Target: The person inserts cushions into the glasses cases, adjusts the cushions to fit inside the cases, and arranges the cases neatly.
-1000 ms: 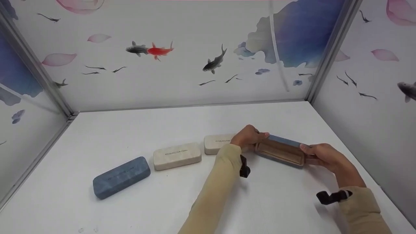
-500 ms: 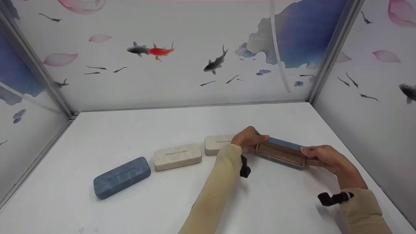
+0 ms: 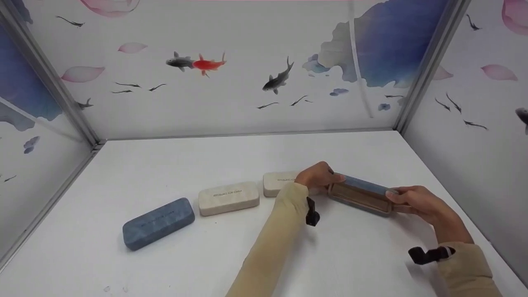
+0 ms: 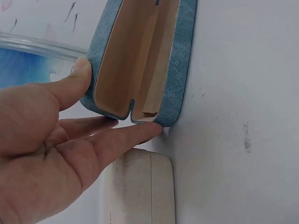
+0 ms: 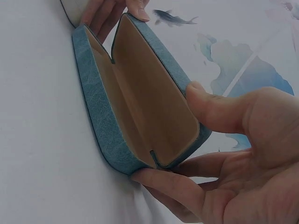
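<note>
A blue glasses case (image 3: 361, 199) lies at the right of the table with its lid raised partway, showing a brown lining. My left hand (image 3: 318, 175) grips its left end; in the left wrist view the thumb is on the lid and the fingers touch the end of the base. At the other end my right hand (image 3: 425, 203) holds it likewise, thumb on the lid edge, fingers against the base, as the right wrist view shows. Inside, the left wrist view shows a piece with a zigzag edge (image 4: 150, 113). A cream glasses case (image 3: 278, 184) sits partly hidden behind my left hand.
Another cream glasses case (image 3: 229, 199) lies closed further left, and a closed blue glasses case (image 3: 159, 223) lies angled beyond it. Printed panels (image 3: 231, 107) stand round the white table (image 3: 185, 161) at the back and both sides.
The lid of the blue case has tilted down a little, so more of its blue outside shows and less lining. Both hands keep their hold; the whole head view has shifted slightly.
</note>
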`<state>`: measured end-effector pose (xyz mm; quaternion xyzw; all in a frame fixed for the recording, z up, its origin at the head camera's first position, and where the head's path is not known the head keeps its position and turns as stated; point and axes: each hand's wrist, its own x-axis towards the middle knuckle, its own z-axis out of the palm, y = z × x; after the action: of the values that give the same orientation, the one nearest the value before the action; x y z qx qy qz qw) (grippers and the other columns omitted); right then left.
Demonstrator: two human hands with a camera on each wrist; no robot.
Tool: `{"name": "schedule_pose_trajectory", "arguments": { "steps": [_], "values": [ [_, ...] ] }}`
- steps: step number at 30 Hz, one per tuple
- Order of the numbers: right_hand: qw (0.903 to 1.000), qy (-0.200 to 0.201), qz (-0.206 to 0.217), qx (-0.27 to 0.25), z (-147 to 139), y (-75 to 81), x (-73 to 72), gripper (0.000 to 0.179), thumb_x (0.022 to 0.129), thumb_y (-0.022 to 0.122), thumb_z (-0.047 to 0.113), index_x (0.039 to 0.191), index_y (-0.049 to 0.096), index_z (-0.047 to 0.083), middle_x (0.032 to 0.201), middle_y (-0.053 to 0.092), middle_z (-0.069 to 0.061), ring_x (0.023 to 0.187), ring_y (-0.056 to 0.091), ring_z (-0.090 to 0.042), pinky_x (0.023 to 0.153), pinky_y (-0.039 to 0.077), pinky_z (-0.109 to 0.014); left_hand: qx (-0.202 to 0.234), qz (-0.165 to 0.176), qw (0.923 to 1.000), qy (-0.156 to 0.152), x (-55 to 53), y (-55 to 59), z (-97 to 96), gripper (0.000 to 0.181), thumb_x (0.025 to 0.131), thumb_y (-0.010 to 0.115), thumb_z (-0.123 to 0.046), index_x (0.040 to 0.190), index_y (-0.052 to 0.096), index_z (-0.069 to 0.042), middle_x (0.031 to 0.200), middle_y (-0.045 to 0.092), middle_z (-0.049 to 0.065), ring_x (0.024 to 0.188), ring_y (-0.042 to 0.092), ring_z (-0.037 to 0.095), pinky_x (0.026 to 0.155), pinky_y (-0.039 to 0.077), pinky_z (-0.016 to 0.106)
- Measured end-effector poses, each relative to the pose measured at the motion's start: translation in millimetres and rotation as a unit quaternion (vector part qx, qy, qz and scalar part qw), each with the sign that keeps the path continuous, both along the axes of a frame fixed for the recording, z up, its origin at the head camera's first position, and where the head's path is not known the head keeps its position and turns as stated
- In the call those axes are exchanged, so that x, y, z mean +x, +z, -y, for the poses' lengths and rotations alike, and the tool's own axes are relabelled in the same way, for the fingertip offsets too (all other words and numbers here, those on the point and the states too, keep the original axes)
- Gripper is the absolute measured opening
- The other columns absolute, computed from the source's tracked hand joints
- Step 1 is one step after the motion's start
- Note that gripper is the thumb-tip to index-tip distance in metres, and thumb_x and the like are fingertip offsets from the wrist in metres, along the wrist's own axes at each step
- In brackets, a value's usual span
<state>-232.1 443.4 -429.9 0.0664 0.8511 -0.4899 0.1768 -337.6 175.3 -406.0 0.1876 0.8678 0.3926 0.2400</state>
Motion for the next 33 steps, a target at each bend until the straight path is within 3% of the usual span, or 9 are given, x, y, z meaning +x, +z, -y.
{"name": "schedule_pose_trajectory", "arguments": {
  "steps": [2, 5, 8, 11, 15, 18, 20, 26, 33],
  "values": [
    [1.0000, 0.002, -0.003, -0.002, 0, 0.4, 0.2, 0.084, 0.103, 0.053, 0.043, 0.151, 0.018, -0.017, 0.158, 0.023, -0.037, 0.147, 0.028, -0.049, 0.119, 0.033, -0.055, 0.008, -0.002, 0.9999, -0.008, -0.3, -0.1, 1.0, 0.050, 0.096, 0.067, -0.038, 0.060, 0.052, -0.007, 0.060, 0.039, -0.003, 0.060, 0.039, 0.013, 0.065, 0.037, 0.028],
    [1.0000, 0.003, -0.004, -0.002, 0, 0.5, -0.1, 0.085, 0.103, 0.054, 0.044, 0.151, 0.019, -0.017, 0.158, 0.024, -0.037, 0.146, 0.029, -0.049, 0.119, 0.032, -0.056, 0.011, -0.003, 0.9998, -0.017, -0.1, -0.5, 2.4, 0.048, 0.095, 0.069, -0.039, 0.061, 0.050, -0.012, 0.063, 0.040, -0.003, 0.063, 0.039, 0.013, 0.066, 0.036, 0.029],
    [1.0000, 0.001, -0.006, 0.003, 0, -0.2, 0.3, 0.084, 0.102, 0.054, 0.043, 0.151, 0.020, -0.017, 0.157, 0.026, -0.037, 0.146, 0.030, -0.049, 0.119, 0.033, -0.056, 0.008, -0.010, 0.9996, -0.024, 1.2, -1.2, 2.1, 0.045, 0.092, 0.071, -0.043, 0.066, 0.052, -0.011, 0.078, 0.051, -0.001, 0.073, 0.046, 0.013, 0.071, 0.039, 0.029],
    [0.9999, -0.002, -0.007, 0.010, -1, -0.9, 1.1, 0.084, 0.102, 0.056, 0.043, 0.151, 0.022, -0.017, 0.156, 0.029, -0.036, 0.145, 0.035, -0.045, 0.118, 0.036, -0.055, -0.001, -0.033, 0.9993, -0.015, 4.1, -1.9, -0.1, 0.044, 0.089, 0.073, -0.046, 0.083, 0.064, -0.004, 0.101, 0.067, 0.005, 0.087, 0.057, 0.015, 0.081, 0.048, 0.028],
    [0.9997, -0.003, -0.012, 0.021, -2, -2.2, 0.5, 0.085, 0.100, 0.060, 0.043, 0.151, 0.026, -0.015, 0.153, 0.036, -0.033, 0.135, 0.049, -0.030, 0.114, 0.042, -0.049, -0.014, -0.051, 0.9983, 0.022, 8.2, -1.6, -3.6, 0.058, 0.088, 0.075, -0.045, 0.121, 0.066, 0.002, 0.129, 0.067, 0.013, 0.114, 0.064, 0.021, 0.098, 0.054, 0.034],
    [0.9992, 0.000, -0.014, 0.036, -2, -2.7, 0.2, 0.086, 0.098, 0.062, 0.043, 0.152, 0.025, -0.014, 0.152, 0.037, -0.033, 0.133, 0.050, -0.028, 0.111, 0.045, -0.047, -0.028, -0.055, 0.9974, 0.037, 9.5, -0.9, -5.5, 0.062, 0.087, 0.078, -0.042, 0.128, 0.064, 0.002, 0.133, 0.066, 0.013, 0.122, 0.063, 0.024, 0.102, 0.053, 0.035],
    [0.9989, 0.001, -0.013, 0.046, -2, -3.3, 0.6, 0.088, 0.098, 0.063, 0.043, 0.152, 0.024, -0.013, 0.153, 0.035, -0.034, 0.134, 0.048, -0.033, 0.110, 0.045, -0.047, -0.035, -0.061, 0.9968, 0.038, 10.2, -0.9, -6.3, 0.061, 0.086, 0.079, -0.039, 0.128, 0.064, 0.002, 0.133, 0.066, 0.013, 0.122, 0.063, 0.024, 0.102, 0.053, 0.034],
    [0.9980, 0.004, -0.011, 0.063, -4, -4.8, 1.1, 0.090, 0.096, 0.065, 0.042, 0.154, 0.020, -0.010, 0.155, 0.029, -0.036, 0.136, 0.040, -0.041, 0.106, 0.044, -0.043, -0.028, -0.060, 0.9967, 0.048, 12.2, -2.5, -6.6, 0.055, 0.082, 0.084, -0.033, 0.120, 0.067, 0.002, 0.126, 0.068, 0.013, 0.113, 0.065, 0.021, 0.098, 0.054, 0.033],
    [0.9974, 0.003, -0.015, 0.071, -6, -7.6, 0.6, 0.091, 0.095, 0.067, 0.041, 0.155, 0.020, -0.009, 0.157, 0.026, -0.037, 0.136, 0.038, -0.042, 0.106, 0.043, -0.044, -0.015, -0.054, 0.9970, 0.053, 15.0, -3.7, -6.6, 0.058, 0.080, 0.086, -0.030, 0.123, 0.066, 0.003, 0.125, 0.068, 0.014, 0.106, 0.064, 0.019, 0.096, 0.054, 0.034]
  ]
}}
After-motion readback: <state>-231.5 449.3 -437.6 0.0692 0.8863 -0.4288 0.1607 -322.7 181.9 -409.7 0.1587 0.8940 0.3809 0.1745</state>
